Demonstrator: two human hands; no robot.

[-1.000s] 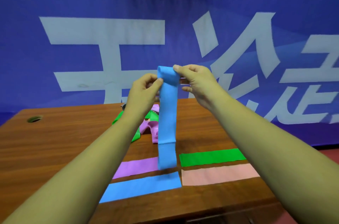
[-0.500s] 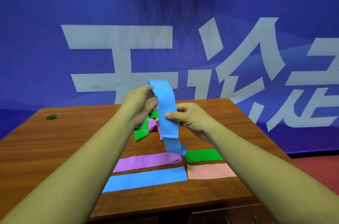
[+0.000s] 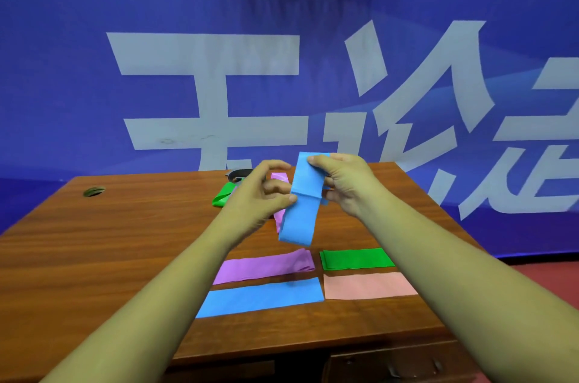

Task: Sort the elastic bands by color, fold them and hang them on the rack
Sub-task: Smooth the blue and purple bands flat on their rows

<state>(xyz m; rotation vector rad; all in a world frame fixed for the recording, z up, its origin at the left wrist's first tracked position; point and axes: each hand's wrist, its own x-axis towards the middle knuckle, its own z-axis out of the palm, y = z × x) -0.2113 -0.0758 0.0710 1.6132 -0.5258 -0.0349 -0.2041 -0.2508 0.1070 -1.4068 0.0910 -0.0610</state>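
Two hands hold one blue elastic band (image 3: 302, 204) upright above the desk (image 3: 125, 241), doubled on itself. The right hand (image 3: 344, 182) pinches its top end and the left hand (image 3: 257, 197) nips the loose edge at mid-length, each grip closed on the band, likely to keep the layers square while folding. Below lie a folded purple band (image 3: 263, 266), folded blue band (image 3: 260, 296), green band (image 3: 357, 259) and pink band (image 3: 366, 285). Half a second ago the held band hung longer, with the right hand lower on it.

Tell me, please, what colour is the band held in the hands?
The band is blue, clearest in the head view.
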